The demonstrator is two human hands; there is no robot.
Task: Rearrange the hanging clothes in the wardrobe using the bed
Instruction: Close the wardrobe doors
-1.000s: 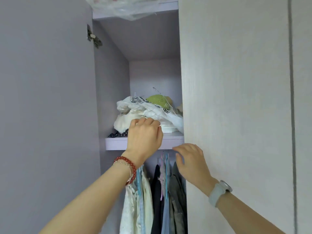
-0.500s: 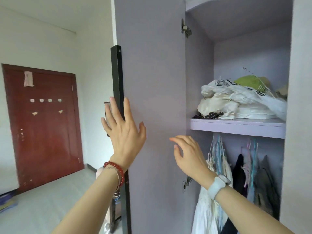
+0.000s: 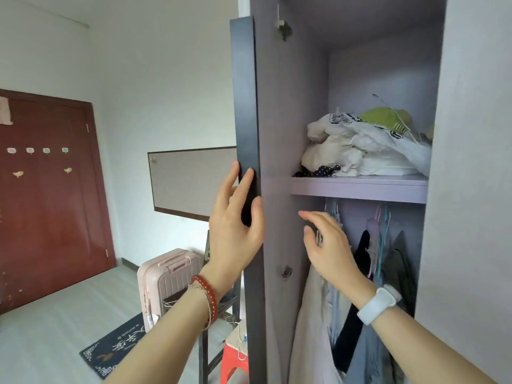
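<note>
The left hand (image 3: 235,231) grips the dark edge of the open door (image 3: 246,134), fingers on the outer face and thumb curled round the inner side. The right hand (image 3: 327,245) hangs relaxed, fingers loosely spread and holding nothing, just in front of the hangers (image 3: 333,210). The clothes (image 3: 368,286) hang in the lower compartment under the shelf (image 3: 360,187), to the right of and beyond both hands, their long axis running straight down. The right hand is far nearer to them, almost touching the leftmost pale garment (image 3: 310,314), so it looks the likelier one to reach in and lift a hanger off. The bed is not in view. A heap of folded laundry (image 3: 360,151) lies on the shelf above.
</note>
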